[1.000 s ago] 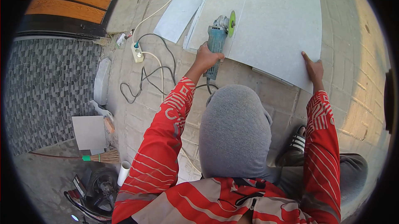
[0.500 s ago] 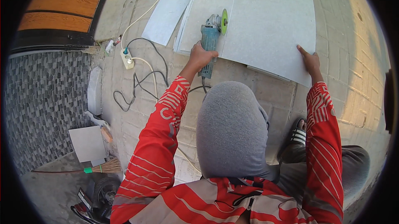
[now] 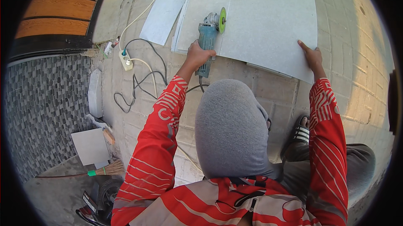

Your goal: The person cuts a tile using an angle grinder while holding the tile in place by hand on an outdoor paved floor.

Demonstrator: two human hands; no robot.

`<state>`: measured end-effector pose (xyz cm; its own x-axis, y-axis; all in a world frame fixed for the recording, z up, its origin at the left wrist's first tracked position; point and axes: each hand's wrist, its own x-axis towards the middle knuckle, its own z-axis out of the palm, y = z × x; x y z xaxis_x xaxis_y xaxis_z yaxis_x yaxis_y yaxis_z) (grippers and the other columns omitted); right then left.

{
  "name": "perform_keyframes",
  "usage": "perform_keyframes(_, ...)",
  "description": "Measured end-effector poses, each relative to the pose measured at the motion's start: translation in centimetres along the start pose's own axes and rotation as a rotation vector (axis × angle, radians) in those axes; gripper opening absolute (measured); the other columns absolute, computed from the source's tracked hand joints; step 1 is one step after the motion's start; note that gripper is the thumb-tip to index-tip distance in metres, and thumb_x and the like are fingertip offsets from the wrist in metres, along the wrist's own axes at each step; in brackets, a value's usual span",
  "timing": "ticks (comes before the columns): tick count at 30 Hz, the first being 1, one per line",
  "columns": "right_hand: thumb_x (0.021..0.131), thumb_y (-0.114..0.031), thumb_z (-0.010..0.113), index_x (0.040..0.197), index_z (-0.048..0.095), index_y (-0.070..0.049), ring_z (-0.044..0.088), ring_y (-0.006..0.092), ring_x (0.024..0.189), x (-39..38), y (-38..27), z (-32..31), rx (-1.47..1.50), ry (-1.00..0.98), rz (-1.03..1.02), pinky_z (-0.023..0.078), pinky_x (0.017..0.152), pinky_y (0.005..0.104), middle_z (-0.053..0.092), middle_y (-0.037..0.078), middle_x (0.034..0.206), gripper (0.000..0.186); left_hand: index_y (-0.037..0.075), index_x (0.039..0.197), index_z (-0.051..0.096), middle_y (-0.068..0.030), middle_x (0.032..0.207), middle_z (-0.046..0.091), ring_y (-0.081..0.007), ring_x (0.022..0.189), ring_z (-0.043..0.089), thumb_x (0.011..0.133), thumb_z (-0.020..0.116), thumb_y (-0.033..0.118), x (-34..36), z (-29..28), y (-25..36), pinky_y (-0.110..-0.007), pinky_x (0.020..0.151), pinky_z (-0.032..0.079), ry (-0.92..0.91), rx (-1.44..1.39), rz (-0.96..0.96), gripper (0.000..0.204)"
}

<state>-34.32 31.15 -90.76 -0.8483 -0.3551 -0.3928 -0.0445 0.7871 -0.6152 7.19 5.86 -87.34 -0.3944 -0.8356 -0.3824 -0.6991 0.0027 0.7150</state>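
Plainly, one angle grinder (image 3: 207, 37) is held by the left hand (image 3: 196, 57), its body wrapped by closed fingers; one green disc (image 3: 222, 20) is carried just ahead of that grip, though contact with the slab cannot be told. One large pale slab (image 3: 268, 24) is spread ahead and to the right of the grip, marked by one thin line (image 3: 228, 12) near the disc. Its near right edge is touched by the right hand (image 3: 312, 59); whether it is pinched cannot be told. One narrow strip (image 3: 166, 12) is seen ahead and left of the left grip, and farther left one socket block (image 3: 126, 63) is filled by two plugs. The ground is covered by pale paving (image 3: 260, 96). Well left of the grip, the space is bounded by one grey mosaic wall (image 3: 46, 108) and orange wooden slats (image 3: 63, 7); one square tile (image 3: 91, 147) and one broom (image 3: 109, 168) are placed behind and left.
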Motion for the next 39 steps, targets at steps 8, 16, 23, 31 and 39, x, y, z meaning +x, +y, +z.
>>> perform_keyframes(8,0.067,-0.07,0.085,0.136,0.05,0.018,0.068,0.0367,0.113,0.0,0.1,0.1,-0.003,0.012,0.001,0.052,0.098,0.0415,0.065,0.03,0.126,0.117,-0.008,0.117,0.063,-0.023,0.109,0.071,-0.0327,0.099,0.07,0.062,0.083,0.024,0.1,-0.2,0.2,-0.04,0.087,0.056,-0.014,0.0,-0.031,0.067)
perform_keyframes(16,0.066,-0.071,0.083,0.136,0.051,0.017,0.066,0.0377,0.118,-0.4,-0.1,0.1,-0.012,0.008,0.001,0.051,0.102,0.0418,0.065,0.031,0.128,0.117,-0.004,0.116,0.064,-0.0134,0.1,0.071,-0.0234,0.087,0.068,0.069,0.083,0.014,-0.1,-0.1,0.6,-0.037,0.079,0.055,0.019,0.049,-0.042,0.053)
perform_keyframes(23,0.067,-0.071,0.084,0.139,0.046,0.019,0.066,0.0377,0.117,0.0,0.1,0.2,-0.027,0.025,0.004,0.051,0.101,0.0414,0.063,0.032,0.13,0.122,-0.008,0.117,0.063,-0.0226,0.11,0.071,-0.0321,0.1,0.071,0.065,0.083,0.025,0.8,-0.2,1.4,-0.04,0.087,0.057,-0.027,0.003,-0.08,0.065)
perform_keyframes(31,0.066,-0.074,0.082,0.139,0.047,0.02,0.065,0.0389,0.121,0.5,0.6,0.3,-0.036,0.023,-0.003,0.049,0.104,0.0425,0.062,0.033,0.131,0.124,-0.004,0.114,0.064,-0.013,0.1,0.07,-0.0231,0.087,0.068,0.069,0.083,0.014,0.1,-0.2,1.1,-0.037,0.079,0.055,0.012,0.057,-0.05,0.052)
perform_keyframes(39,0.065,-0.073,0.083,0.14,0.045,0.02,0.067,0.0374,0.117,0.4,0.5,0.5,-0.023,0.026,-0.002,0.051,0.102,0.0417,0.063,0.033,0.13,0.125,-0.008,0.115,0.064,-0.023,0.109,0.071,-0.0322,0.098,0.071,0.063,0.084,0.026,-0.9,-0.8,0.0,-0.04,0.086,0.056,-0.013,0.081,-0.042,0.065)
